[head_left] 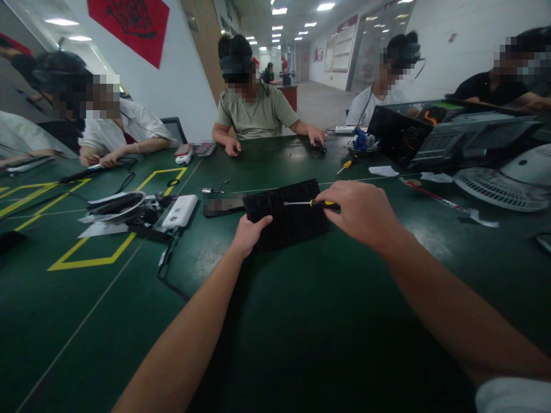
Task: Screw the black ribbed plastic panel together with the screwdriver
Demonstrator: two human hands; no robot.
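Observation:
My left hand (249, 234) grips the left edge of a flat black panel (297, 226), its thumb lying on the face. The panel is tilted up off the green table; its exact kind is too dark to make out. In my right hand (364, 209) is a screwdriver (303, 203) with a yellow and black handle and a thin metal shaft. The shaft points left across the panel, its tip over the upper middle of the face. Whether the tip touches a screw cannot be seen. Just behind the panel's left side lies a dark flat phone-like object (221, 205).
A white power bank (181, 211) with a cable lies left, beside a heap of metal parts (118, 206). Right stand an open computer case (469, 135) and a white fan (495, 183). Another yellow screwdriver (344, 166) lies farther back. Several people sit around the green table (301, 321).

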